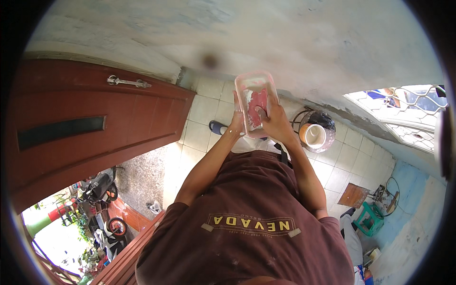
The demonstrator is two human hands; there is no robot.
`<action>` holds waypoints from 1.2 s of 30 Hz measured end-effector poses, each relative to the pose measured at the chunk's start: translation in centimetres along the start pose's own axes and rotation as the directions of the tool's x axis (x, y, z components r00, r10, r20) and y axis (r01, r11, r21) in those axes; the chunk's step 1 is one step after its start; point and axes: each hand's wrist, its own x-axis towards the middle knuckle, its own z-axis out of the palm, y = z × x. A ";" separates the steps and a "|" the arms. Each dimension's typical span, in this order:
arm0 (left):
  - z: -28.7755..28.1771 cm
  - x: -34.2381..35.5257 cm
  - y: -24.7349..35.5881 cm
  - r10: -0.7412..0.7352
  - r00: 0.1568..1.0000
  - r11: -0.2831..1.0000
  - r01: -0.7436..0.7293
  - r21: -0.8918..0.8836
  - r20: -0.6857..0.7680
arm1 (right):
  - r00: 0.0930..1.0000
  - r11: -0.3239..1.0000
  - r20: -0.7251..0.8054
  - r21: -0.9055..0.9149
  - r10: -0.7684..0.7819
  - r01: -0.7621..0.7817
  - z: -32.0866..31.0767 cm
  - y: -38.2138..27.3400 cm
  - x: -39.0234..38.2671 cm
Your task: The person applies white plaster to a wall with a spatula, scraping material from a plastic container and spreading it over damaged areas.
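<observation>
A pink plastic tray is held up near the centre, with a flat red piece smeared with white paste inside. My left hand grips the tray's left side, flecked with white. My right hand holds the right side, its thumb resting on the red piece. Below and to the right of the tray, an orange-and-white tub sits on a round dark stool. A dark sandal shows on my foot behind the left hand.
A red wooden door stands at left, with parked motorbikes beyond. The patchy wall fills the top. A grilled window is at right, a green plastic stool and cables at lower right, on tiled floor.
</observation>
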 end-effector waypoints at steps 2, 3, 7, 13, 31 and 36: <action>0.5 -0.6 -0.2 -0.018 1.000 1.000 0.018 0.026 0.009 | 0.998 0.996 0.015 0.049 0.068 -0.069 -0.3 0.5 -0.4; 1.1 -1.4 0.0 -0.013 1.000 0.995 0.014 0.098 -0.008 | 0.993 0.992 0.037 0.049 0.111 -0.113 -0.4 1.2 -0.8; 1.3 -3.0 0.3 0.000 0.995 0.969 0.024 0.246 -0.099 | 0.963 0.977 0.169 0.000 0.211 -0.214 -1.2 2.0 -1.5; -1.0 -2.9 -0.9 0.002 0.981 0.992 0.021 0.122 -0.192 | 0.988 0.987 0.101 -0.120 0.120 -0.107 -3.0 1.2 -1.5; -1.8 -1.5 0.1 0.002 1.000 0.970 -0.005 -0.243 -0.011 | 0.976 0.930 0.076 0.296 0.204 -0.218 -5.2 1.1 -1.5; 1.0 -1.5 0.5 0.032 0.999 0.981 -0.029 -0.194 0.010 | 0.870 0.444 0.122 0.821 0.477 -0.358 -5.0 -0.5 -1.7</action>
